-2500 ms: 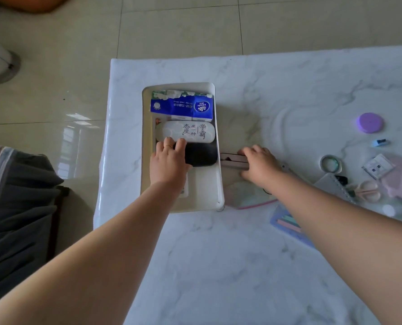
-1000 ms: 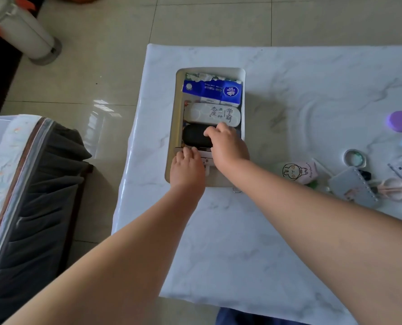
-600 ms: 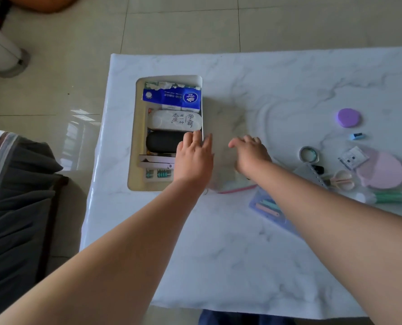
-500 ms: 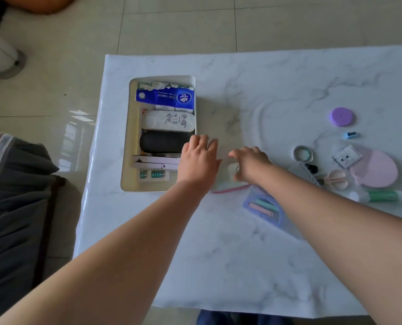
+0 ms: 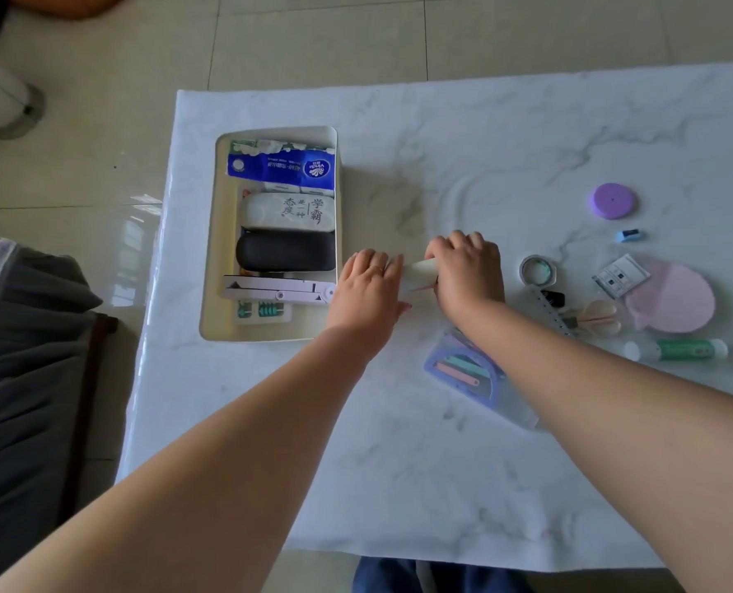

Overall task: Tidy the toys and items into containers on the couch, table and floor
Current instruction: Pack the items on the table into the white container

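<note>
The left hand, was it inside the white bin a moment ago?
Yes. The left hand has moved rightward out of the white bin, onto the table beside its right wall.

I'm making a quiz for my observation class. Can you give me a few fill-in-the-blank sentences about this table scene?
1. In the white tray, the black case lies right below the ____ case with writing.
2. The blue tissue pack sits at the tray's ____ end.
3. The right hand grips a pale ____ beside the tray.
4. The round lid on the marble table is ____.

Missing words: white; far; pouch; purple
</note>
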`<state>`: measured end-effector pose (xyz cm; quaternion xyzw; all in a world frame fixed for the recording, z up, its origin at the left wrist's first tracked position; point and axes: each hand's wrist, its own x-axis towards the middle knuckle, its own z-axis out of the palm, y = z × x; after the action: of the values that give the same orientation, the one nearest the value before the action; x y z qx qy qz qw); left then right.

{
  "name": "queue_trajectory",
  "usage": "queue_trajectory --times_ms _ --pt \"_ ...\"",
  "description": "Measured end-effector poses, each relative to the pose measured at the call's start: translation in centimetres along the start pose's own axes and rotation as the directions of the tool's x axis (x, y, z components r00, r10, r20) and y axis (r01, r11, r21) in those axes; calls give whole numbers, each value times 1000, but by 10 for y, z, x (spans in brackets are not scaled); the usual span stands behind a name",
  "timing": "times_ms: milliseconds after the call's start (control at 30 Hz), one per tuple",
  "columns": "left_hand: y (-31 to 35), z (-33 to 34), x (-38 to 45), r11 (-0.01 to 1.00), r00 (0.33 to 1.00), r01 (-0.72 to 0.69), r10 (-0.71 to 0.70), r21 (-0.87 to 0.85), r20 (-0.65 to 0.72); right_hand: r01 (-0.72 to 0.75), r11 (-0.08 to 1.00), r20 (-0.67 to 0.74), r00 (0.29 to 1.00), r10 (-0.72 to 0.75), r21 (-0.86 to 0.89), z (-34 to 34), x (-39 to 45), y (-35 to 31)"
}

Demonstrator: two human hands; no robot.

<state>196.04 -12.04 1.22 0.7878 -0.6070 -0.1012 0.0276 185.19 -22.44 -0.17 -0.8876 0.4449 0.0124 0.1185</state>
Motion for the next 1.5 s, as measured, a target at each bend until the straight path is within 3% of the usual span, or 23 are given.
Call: queue_trajectory --times_ms 100,233,433,633,733,833,933,1033,1100,1200,1333,1500 --pt "1 -18 10 995 969 99 -101 -18 -225 37 997 -111 993 -29 72 -23 10 -10" --pt "-26 -60 13 961 927 277 -264 12 -268 148 970 -109 986 -129 190 -49 21 -57" --pt "-94 -70 -13 878 881 473 -471 74 -37 234 889 202 921 -332 393 -48 24 -137" --pt "-132 -41 -44 887 875 438 -458 143 157 208 891 384 845 -372 404 -9 21 -177" --pt "-135 -29 -49 908 884 392 -417 149 213 172 912 404 855 -326 373 8 17 -177" --pt "-134 -24 -52 915 848 357 -401 186 347 169 943 439 851 -287 288 22 14 -176" --pt "-135 -21 -51 924 837 311 -377 223 397 183 970 393 889 -234 162 31 11 -174" --pt "-137 -22 -46 925 806 260 -365 276 465 275 961 358 897 -258 2 32 11 -173" --pt "-136 -25 -43 912 777 269 -396 310 490 270 962 345 900 -267 41 29 12 -170" --pt "-126 -34 -40 902 830 328 -417 281 369 191 956 202 950 -237 223 17 11 -157" --pt "-101 -49 -36 947 943 287 -306 147 131 80 939 6 996 -87 334 -7 9 -121" --pt "-36 -50 -26 992 990 123 -121 21 -73 -45 963 75 997 26 267 -23 -16 -41"
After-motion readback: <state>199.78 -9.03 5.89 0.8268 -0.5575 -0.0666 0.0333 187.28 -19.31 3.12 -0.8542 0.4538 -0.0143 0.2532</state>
